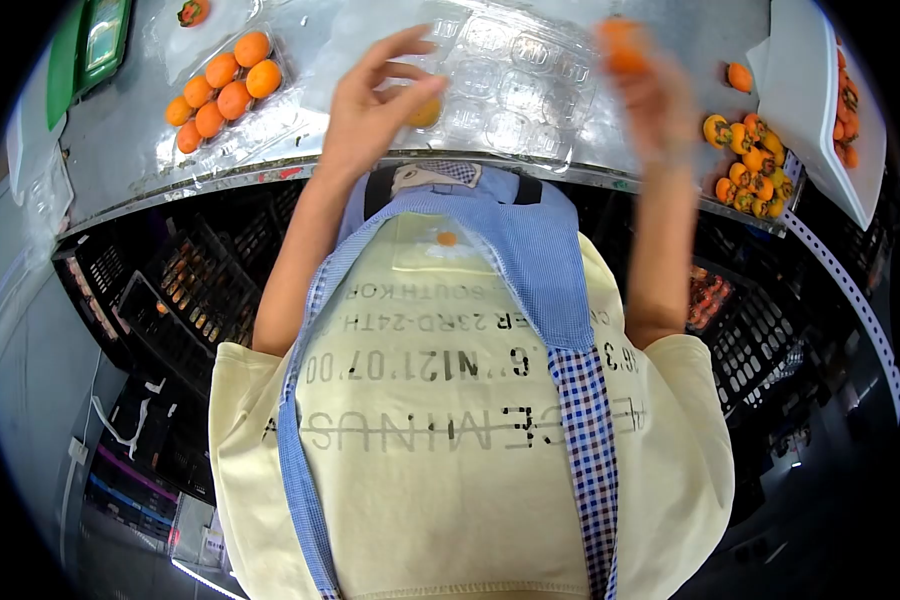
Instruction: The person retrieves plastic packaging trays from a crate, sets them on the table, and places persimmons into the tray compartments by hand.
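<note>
My right hand (655,105), smeared by motion, holds an orange persimmon (624,46) at its fingertips, above the right edge of a clear plastic tray (525,85) with moulded cups. Over the tray's left side is my left hand (375,105), fingers curved and thumb apart from them. Just below that thumb shows a yellowish-orange persimmon (425,113), partly hidden; whether the thumb touches it I cannot tell. Further left, a filled clear tray (278,75) carries several orange persimmons (233,100).
Loose persimmons (753,165) with leafy tops are heaped at the right end of the metal table (310,125); a single persimmon (739,77) lies behind them. A white bin (810,110) leans there, with fruit inside. At the back left stands a green container (67,65). Black crates (185,265) sit beneath.
</note>
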`<state>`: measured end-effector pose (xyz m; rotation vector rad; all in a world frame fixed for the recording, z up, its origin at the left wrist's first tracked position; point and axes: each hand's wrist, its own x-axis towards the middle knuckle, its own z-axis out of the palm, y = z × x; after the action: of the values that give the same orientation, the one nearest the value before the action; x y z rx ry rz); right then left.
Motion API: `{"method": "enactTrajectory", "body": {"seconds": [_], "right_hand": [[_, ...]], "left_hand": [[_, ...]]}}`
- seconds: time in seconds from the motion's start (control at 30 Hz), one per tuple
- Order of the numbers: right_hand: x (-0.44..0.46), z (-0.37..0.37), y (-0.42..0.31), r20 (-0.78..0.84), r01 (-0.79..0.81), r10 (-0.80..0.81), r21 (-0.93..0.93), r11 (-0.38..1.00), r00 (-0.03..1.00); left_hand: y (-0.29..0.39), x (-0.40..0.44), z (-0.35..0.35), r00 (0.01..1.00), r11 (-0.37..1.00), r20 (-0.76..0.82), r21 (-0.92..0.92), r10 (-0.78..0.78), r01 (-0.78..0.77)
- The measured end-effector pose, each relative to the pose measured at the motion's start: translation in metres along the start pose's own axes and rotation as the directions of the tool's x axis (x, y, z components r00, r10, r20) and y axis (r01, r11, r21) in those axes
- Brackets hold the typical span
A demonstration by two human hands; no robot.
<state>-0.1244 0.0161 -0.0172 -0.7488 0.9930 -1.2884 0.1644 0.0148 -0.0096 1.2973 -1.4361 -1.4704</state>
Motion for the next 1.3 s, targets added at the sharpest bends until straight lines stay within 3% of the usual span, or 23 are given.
{"method": "enactTrajectory", "body": {"seconds": [0.07, 0.1, 0.13, 0.17, 0.2, 0.3, 0.33, 0.43, 0.47, 0.5, 0.57, 0.63, 0.7, 0.73, 0.8, 0.87, 0.9, 0.93, 0.97, 1.07, 1.1, 1.17, 1.3], "right_hand": [[0.015, -0.088, -0.066, -0.312, 0.136, -0.183, -0.165, 0.977, 0.932], [0.023, -0.111, -0.106, -0.465, 0.221, -0.391, -0.377, 0.899, 0.795], [0.03, -0.148, -0.144, -0.389, 0.331, -0.593, -0.559, 0.76, 0.705], [0.033, -0.21, -0.18, -0.33, 0.362, -0.627, -0.593, 0.72, 0.706], [0.034, -0.245, -0.211, -0.402, 0.324, -0.755, -0.725, 0.608, 0.518], [0.034, -0.346, -0.263, -0.233, 0.102, -0.906, -0.953, 0.285, 0.354], [0.031, -0.366, -0.272, -0.3, -0.195, -0.875, -0.951, 0.242, 0.379], [0.035, -0.422, -0.29, -0.16, -0.626, -0.868, -0.753, -0.2, 0.469], [0.038, -0.433, -0.283, -0.198, -0.625, -0.869, -0.766, -0.151, 0.453], [0.045, -0.453, -0.284, -0.13, -0.623, -0.828, -0.724, -0.297, 0.546], [0.057, -0.469, -0.282, -0.302, -0.512, -0.627, -0.84, -0.182, 0.718], [0.06, -0.461, -0.266, -0.377, -0.549, -0.614, -0.828, -0.112, 0.694], [0.057, -0.44, -0.259, -0.203, -0.526, -0.72, -0.811, -0.257, 0.664], [0.051, -0.391, -0.248, -0.214, -0.442, -0.763, -0.891, -0.103, 0.61], [0.039, -0.294, -0.226, -0.232, -0.171, -0.839, -0.971, 0.168, 0.492], [0.028, -0.208, -0.179, -0.019, 0.322, -0.791, -0.907, 0.271, 0.612], [0.022, -0.166, -0.149, 0.061, 0.409, -0.67, -0.831, 0.376, 0.74], [0.012, -0.12, -0.117, 0.162, 0.401, -0.46, -0.774, 0.489, 0.873], [0.004, -0.081, -0.09, 0.279, 0.368, -0.24, -0.74, 0.563, 0.93], [-0.021, -0.027, -0.039, 0.481, 0.297, 0.147, -0.723, 0.624, 0.864], [-0.028, -0.031, -0.02, 0.521, 0.353, 0.103, -0.697, 0.625, 0.847], [-0.034, -0.043, -0.03, 0.377, 0.299, -0.016, -0.706, 0.642, 0.926], [-0.04, -0.096, -0.041, 0.007, 0.174, -0.252, -0.742, 0.648, 0.968]], "left_hand": [[-0.022, -0.006, -0.021, 0.987, 0.919, -0.102, 0.387, 0.124, -0.075], [-0.027, -0.01, -0.023, 0.988, 0.852, -0.066, 0.517, 0.139, -0.085], [-0.03, -0.014, -0.023, 0.988, 0.767, -0.032, 0.634, 0.148, -0.094], [-0.033, -0.019, -0.022, 0.989, 0.665, 0.002, 0.74, 0.149, -0.102], [-0.037, -0.022, -0.015, 0.986, 0.643, -0.012, 0.759, 0.168, -0.1], [-0.04, -0.026, 0.005, 0.971, 0.464, -0.034, 0.882, 0.238, -0.082], [-0.045, -0.026, 0.011, 0.963, 0.398, -0.052, 0.916, 0.265, -0.06], [-0.043, -0.024, 0.032, 0.969, 0.311, -0.179, 0.943, 0.172, 0.119], [-0.043, -0.023, 0.037, 0.964, 0.311, -0.212, 0.938, 0.161, 0.154], [-0.041, -0.022, 0.04, 0.958, 0.311, -0.244, 0.932, 0.154, 0.187], [-0.039, -0.017, 0.045, 0.945, 0.343, -0.298, 0.909, 0.132, 0.238], [-0.035, -0.016, 0.043, 0.936, 0.403, -0.34, 0.872, 0.093, 0.277], [-0.028, -0.015, 0.036, 0.891, 0.53, -0.451, 0.745, -0.046, 0.405], [-0.021, -0.016, 0.031, 0.86, 0.596, -0.496, 0.655, -0.124, 0.464], [-0.01, -0.018, 0.026, 0.803, 0.767, -0.55, 0.406, -0.229, 0.497], [0.004, -0.013, 0.036, 0.854, 0.935, -0.439, 0.08, -0.279, 0.347], [0.024, -0.009, 0.051, 0.886, 0.949, -0.345, -0.055, -0.309, 0.31], [0.031, -0.003, 0.068, 0.912, 0.945, -0.253, -0.135, -0.324, 0.299], [0.037, 0.003, 0.085, 0.931, 0.939, -0.166, -0.177, -0.325, 0.296], [0.031, 0.019, 0.132, 0.95, 0.918, 0.044, -0.246, -0.31, 0.311], [0.032, 0.021, 0.144, 0.938, 0.892, 0.078, -0.291, -0.337, 0.345], [0.029, 0.023, 0.16, 0.921, 0.848, 0.125, -0.36, -0.369, 0.388], [0.029, 0.037, 0.154, 0.957, 0.935, 0.099, -0.209, -0.272, 0.287]]}}
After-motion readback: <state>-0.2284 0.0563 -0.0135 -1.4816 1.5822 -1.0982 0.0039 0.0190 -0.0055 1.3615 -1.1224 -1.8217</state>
